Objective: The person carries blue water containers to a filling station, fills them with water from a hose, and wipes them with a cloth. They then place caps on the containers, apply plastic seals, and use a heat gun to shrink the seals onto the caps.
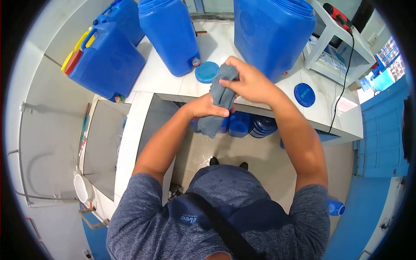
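Both hands grip a damp-looking grey cloth (211, 125) in front of the counter's edge. My left hand (209, 106) is closed round its middle, thumb across the front. Higher up, my right hand (247, 82) pinches the upper part of the cloth, which is bunched between the two hands. The lower end hangs loose below my left hand. Just behind the cloth, a round blue lid (207, 72) lies on the white counter (212, 41). Some fingertips are hidden behind the cloth.
Large blue jugs stand on the counter: one at left (108, 65), one in the middle (169, 39), one at right (273, 39). Another blue lid (304, 95) lies near a black cord (342, 93). More blue containers (239, 125) stand under the counter. A white rack (336, 52) is at right.
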`<state>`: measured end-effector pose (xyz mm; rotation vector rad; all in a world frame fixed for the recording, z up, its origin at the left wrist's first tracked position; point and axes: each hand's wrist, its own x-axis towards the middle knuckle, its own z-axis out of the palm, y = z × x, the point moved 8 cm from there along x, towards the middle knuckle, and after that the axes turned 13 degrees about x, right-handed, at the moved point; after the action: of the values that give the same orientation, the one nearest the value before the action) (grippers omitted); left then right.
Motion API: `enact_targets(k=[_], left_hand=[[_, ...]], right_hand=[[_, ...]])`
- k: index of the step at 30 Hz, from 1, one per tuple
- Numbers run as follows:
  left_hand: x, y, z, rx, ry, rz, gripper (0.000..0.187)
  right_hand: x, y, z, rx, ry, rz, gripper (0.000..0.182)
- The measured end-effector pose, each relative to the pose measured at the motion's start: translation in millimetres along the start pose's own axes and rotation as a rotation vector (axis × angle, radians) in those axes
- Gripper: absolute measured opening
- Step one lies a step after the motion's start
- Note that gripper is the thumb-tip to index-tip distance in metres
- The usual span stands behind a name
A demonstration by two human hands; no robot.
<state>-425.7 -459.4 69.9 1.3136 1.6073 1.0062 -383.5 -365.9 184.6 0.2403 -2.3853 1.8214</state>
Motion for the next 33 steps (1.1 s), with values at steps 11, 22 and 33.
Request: enact_targets(k=[11,22,33], left_hand=[[31,-43,92,-1.232,-0.183,0.037,0.059],[80,-22,239,-1.068,-0.661,-0.572,0.095],[216,99,368,-1.573,-0.942,-0.602,0.067]], right_hand=[[-37,74,-109,0.221,0.512,0.291,0.029],[-277,85,-123,-0.511,1.25,0.066,0.035],[-446,93,-99,-0.514,1.294,-0.083,0.064]])
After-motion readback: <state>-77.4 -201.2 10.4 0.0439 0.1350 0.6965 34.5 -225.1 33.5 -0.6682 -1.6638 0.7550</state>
